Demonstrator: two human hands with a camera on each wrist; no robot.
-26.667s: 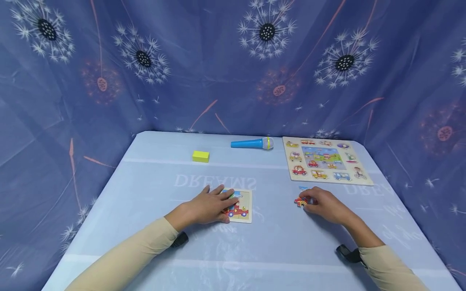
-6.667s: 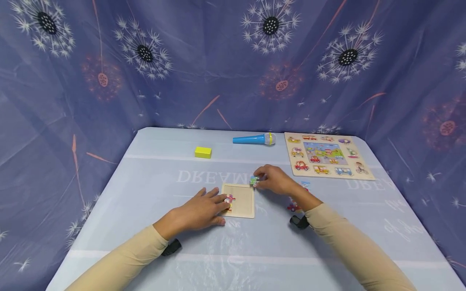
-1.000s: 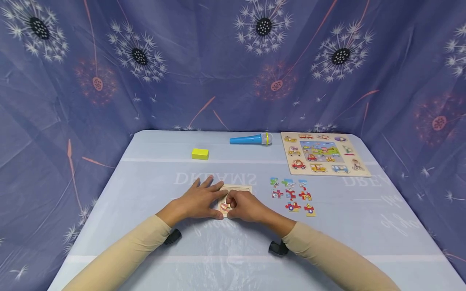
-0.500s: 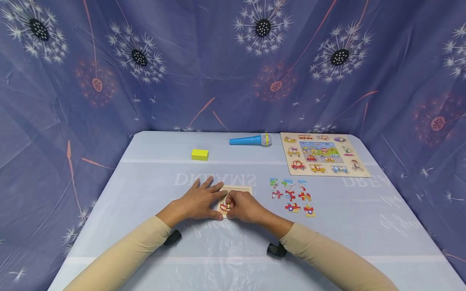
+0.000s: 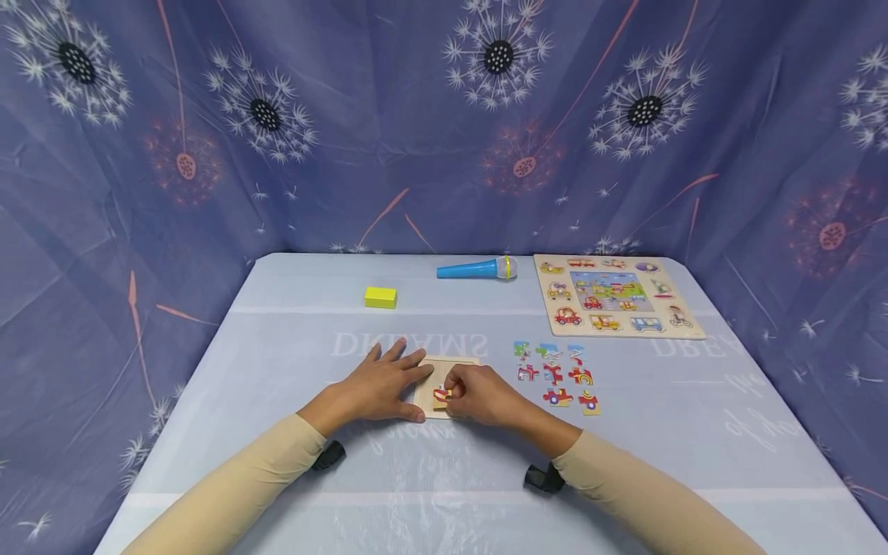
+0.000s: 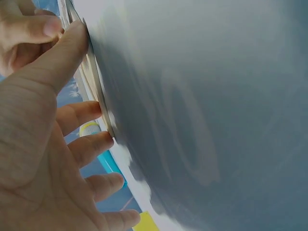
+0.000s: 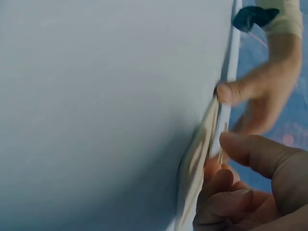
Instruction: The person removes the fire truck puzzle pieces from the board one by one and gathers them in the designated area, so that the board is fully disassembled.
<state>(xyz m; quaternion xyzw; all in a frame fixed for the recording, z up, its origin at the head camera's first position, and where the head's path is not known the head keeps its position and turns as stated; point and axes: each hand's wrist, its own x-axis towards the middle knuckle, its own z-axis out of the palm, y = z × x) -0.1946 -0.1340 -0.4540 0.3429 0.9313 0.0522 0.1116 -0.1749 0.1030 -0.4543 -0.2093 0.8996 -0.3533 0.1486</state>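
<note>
A small square wooden puzzle tray [image 5: 454,360] lies in front of me, bare wood showing inside its raised border. My left hand [image 5: 380,387] rests at its left edge with fingers spread; in the left wrist view the thumb and fingertips meet the tray's rim. Over the tray, my right hand [image 5: 486,395] pinches a red and yellow jigsaw piece [image 5: 441,398] between thumb and forefinger. The right wrist view shows that piece edge-on, held just above the tray. To the right, several other jigsaw pieces [image 5: 553,374] with parts of a red vehicle lie in rows on the table.
A larger wooden vehicle puzzle board [image 5: 555,327] lies at the back right. A blue toy microphone [image 5: 472,270] and a yellow block [image 5: 381,297] sit toward the back. Patterned blue cloth [image 5: 388,116] hangs behind the pale table [image 5: 277,370].
Earlier the tray held the vehicle picture; its pieces now lie to the right. In the last half second my right hand has lifted a piece and shifted slightly right; my left hand has stayed.
</note>
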